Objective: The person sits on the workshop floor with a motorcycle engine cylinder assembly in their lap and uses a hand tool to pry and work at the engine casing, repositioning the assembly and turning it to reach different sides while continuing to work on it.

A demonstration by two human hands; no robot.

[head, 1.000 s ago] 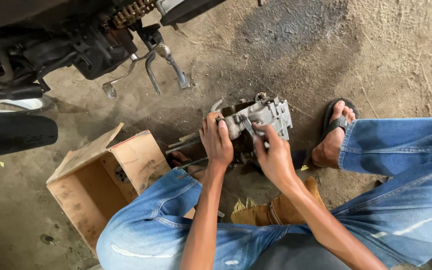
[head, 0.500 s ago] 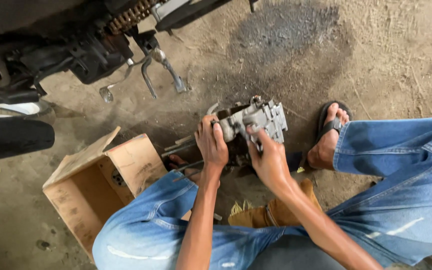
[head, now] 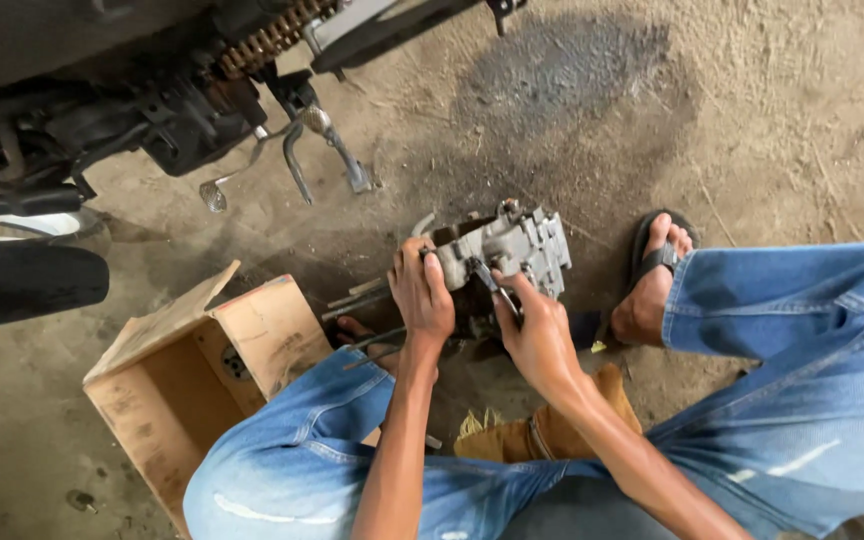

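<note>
Little has shifted in the last half second; both hands stay on the grey metal engine casing (head: pixel 512 255), which sits on the dirt floor (head: pixel 772 120) between the person's knees; left hand (head: pixel 422 295) wraps closed over the casing's left edge, steadying it; right hand (head: pixel 537 335) pinches a slim metal tool (head: pixel 487 282), fingers tight, tip against the casing; sandalled foot (head: pixel 652 285) just to the right; open cardboard box (head: pixel 192 390) near the left knee; motorcycle underside (head: pixel 152 110), chain (head: pixel 267 40) and stand (head: pixel 337 150) well apart, up top.
</note>
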